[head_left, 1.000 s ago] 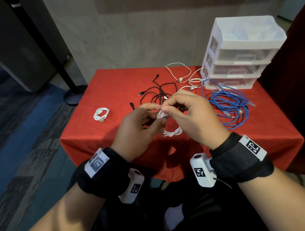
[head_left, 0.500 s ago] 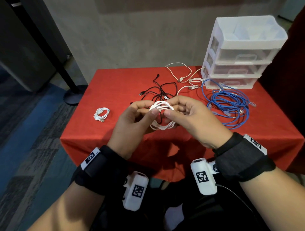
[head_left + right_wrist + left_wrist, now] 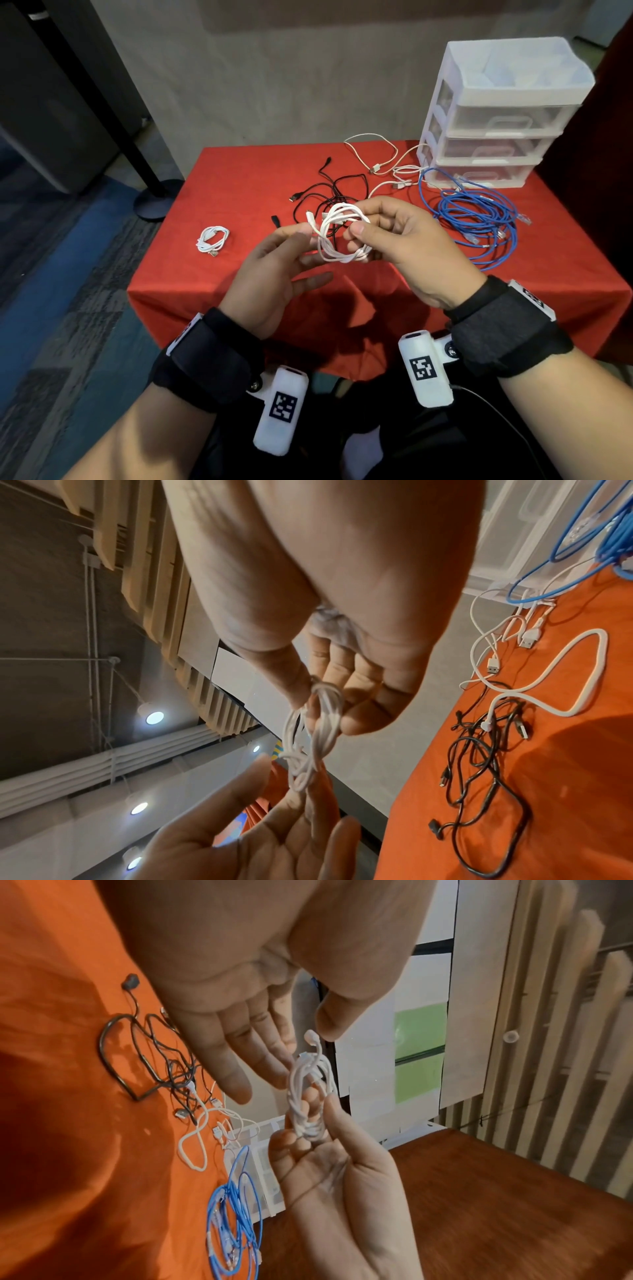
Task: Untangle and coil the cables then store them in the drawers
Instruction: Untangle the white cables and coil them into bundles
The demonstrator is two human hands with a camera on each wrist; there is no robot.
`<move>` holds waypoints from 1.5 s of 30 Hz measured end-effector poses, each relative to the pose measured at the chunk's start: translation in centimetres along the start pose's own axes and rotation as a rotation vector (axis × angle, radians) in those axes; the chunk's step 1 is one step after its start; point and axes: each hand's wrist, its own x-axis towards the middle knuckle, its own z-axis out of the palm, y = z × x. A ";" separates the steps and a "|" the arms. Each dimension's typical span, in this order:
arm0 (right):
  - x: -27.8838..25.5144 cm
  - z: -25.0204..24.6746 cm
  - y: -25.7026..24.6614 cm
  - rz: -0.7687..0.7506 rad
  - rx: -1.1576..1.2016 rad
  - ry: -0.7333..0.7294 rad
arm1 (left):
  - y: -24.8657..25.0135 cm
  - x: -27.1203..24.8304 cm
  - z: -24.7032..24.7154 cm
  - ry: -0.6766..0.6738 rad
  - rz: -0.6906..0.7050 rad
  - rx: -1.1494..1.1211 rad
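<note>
Right hand (image 3: 404, 246) is pinching the coiled white cable (image 3: 342, 236); left hand (image 3: 274, 274) fingers are relaxed wide; next, probably stowing it in the far-right drawers (image 3: 496, 144)

Drawer unit (image 3: 493, 137) at table (image 3: 239, 281) far right corner. Network cable pile (image 3: 479, 219) on table in front of it. Loose cables (image 3: 380, 161) left of unit; tangled cables (image 3: 325, 195) at centre; small coil (image 3: 212, 240) far left. Held coil (image 3: 342, 236) above table, between both hands.
</note>
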 end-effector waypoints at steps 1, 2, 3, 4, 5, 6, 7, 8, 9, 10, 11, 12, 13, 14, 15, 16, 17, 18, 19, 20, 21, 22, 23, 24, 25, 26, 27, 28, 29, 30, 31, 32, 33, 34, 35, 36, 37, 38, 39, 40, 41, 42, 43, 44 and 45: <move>0.0 0.0 0.0 -0.002 -0.001 -0.002 | 0.0 -0.1 0.1 0.001 0.007 0.011; 0.0 0.0 0.0 -0.003 -0.005 -0.005 | 0.0 -0.1 0.1 0.007 0.019 0.030; 0.0 0.0 0.0 -0.002 -0.011 -0.011 | 0.0 -0.2 0.2 0.014 0.032 0.050; -0.1 0.1 0.0 -0.003 -0.020 -0.017 | 0.0 -0.2 0.2 0.024 0.049 0.067; -0.1 0.2 0.1 -0.005 -0.031 -0.024 | 0.0 -0.2 0.2 0.033 0.066 0.079; -0.1 0.2 0.1 -0.007 -0.045 -0.025 | -0.1 -0.2 0.2 0.041 0.087 0.089; -0.1 0.3 0.2 -0.011 -0.059 -0.019 | -0.2 -0.2 0.3 0.049 0.110 0.104; -0.1 0.3 0.2 -0.020 -0.074 -0.009 | -0.3 -0.2 0.3 0.060 0.130 0.127; -0.1 0.3 0.2 -0.033 -0.092 0.000 | -0.4 -0.2 0.3 0.069 0.146 0.154; -0.2 0.3 0.2 -0.053 -0.117 0.004 | -0.5 -0.1 0.3 0.074 0.161 0.180; -0.2 0.4 0.2 -0.075 -0.150 0.005 | -0.6 -0.1 0.3 0.071 0.169 0.201; -0.2 0.5 0.1 -0.096 -0.188 0.006 | -0.6 -0.1 0.4 0.063 0.169 0.212; -0.2 0.6 0.0 -0.119 -0.227 0.012 | -0.5 -0.2 0.5 0.051 0.162 0.214; -0.2 0.7 -0.1 -0.149 -0.269 0.022 | -0.5 -0.2 0.6 0.037 0.153 0.208; -0.2 0.7 -0.1 -0.197 -0.330 0.035 | -0.4 -0.3 0.7 0.025 0.144 0.199; -0.1 0.7 -0.2 -0.260 -0.415 0.044 | -0.3 -0.3 0.8 0.018 0.141 0.188; 0.0 0.6 -0.2 -0.323 -0.514 0.043 | -0.1 -0.3 0.9 0.013 0.143 0.178; 0.1 0.5 -0.2 -0.375 -0.603 0.030 | 0.0 -0.4 0.9 0.008 0.146 0.170; 0.1 0.4 -0.1 -0.409 -0.675 0.017 | 0.1 -0.4 0.9 0.005 0.151 0.166; 0.2 0.3 0.0 -0.426 -0.727 0.008 | 0.2 -0.3 0.8 0.002 0.153 0.167; 0.2 0.2 0.0 -0.444 -0.768 0.012 | 0.2 -0.3 0.8 -0.001 0.155 0.174; 0.3 0.2 0.1 -0.469 -0.807 0.031 | 0.2 -0.3 0.9 -0.001 0.160 0.185; 0.4 0.2 0.0 -0.502 -0.847 0.058 | 0.2 -0.4 0.9 0.003 0.171 0.199; 0.4 0.3 0.0 -0.537 -0.881 0.078 | 0.1 -0.4 0.9 0.015 0.191 0.214; 0.4 0.4 -0.1 -0.565 -0.904 0.084 | 0.0 -0.5 1.0 0.030 0.222 0.234; 0.4 0.5 -0.1 -0.580 -0.915 0.078 | -0.1 -0.4 1.0 0.043 0.257 0.259; 0.4 0.6 -0.1 -0.579 -0.912 0.066 | -0.2 -0.3 0.9 0.048 0.289 0.285; 0.3 0.7 0.0 -0.561 -0.896 0.062 | -0.2 -0.3 0.9 0.046 0.314 0.305; 0.3 0.7 0.0 -0.537 -0.876 0.072 | -0.2 -0.3 0.9 0.033 0.331 0.325; 0.3 0.7 0.0 -0.512 -0.862 0.094 | -0.2 -0.3 0.9 0.018 0.341 0.348; 0.3 0.7 0.0 -0.494 -0.856 0.119 | -0.2 -0.4 0.9 0.009 0.343 0.373; 0.3 0.8 0.0 -0.484 -0.855 0.136 | -0.1 -0.5 0.9 0.012 0.340 0.394; 0.3 0.8 0.0 -0.480 -0.852 0.143 | -0.1 -0.6 0.9 0.017 0.338 0.414; 0.4 0.9 -0.1 -0.480 -0.844 0.145 | -0.1 -0.5 0.9 0.018 0.337 0.434; 0.4 0.9 -0.1 -0.481 -0.831 0.147 | -0.1 -0.4 0.8 0.009 0.331 0.449; 0.5 0.9 -0.1 -0.479 -0.813 0.145 | -0.2 -0.4 0.8 -0.001 0.317 0.445; 0.5 0.9 -0.1 -0.477 -0.794 0.140 | -0.2 -0.3 0.8 -0.015 0.292 0.420; 0.5 0.9 -0.1 -0.473 -0.781 0.138 | -0.3 -0.3 0.9 -0.028 0.260 0.389; 0.5 0.8 -0.1 -0.469 -0.773 0.139 | -0.4 -0.2 0.9 -0.041 0.231 0.365; 0.4 0.8 0.0 -0.465 -0.768 0.142 | -0.4 -0.2 0.9 -0.045 0.215 0.356; 0.4 0.9 0.0 -0.460 -0.764 0.144 | -0.4 -0.1 0.9 -0.044 0.215 0.361; 0.3 0.9 0.1 -0.452 -0.759 0.142 | -0.4 -0.1 0.8 -0.038 0.234 0.382; 0.3 0.9 0.2 -0.442 -0.750 0.135 | -0.4 0.1 0.8 -0.023 0.267 0.419; 0.2 1.0 0.3 -0.431 -0.742 0.125 | -0.4 0.2 0.7 -0.003 0.310 0.468; 0.2 1.0 0.4 -0.421 -0.734 0.119 | -0.5 0.3 0.7 0.014 0.350 0.510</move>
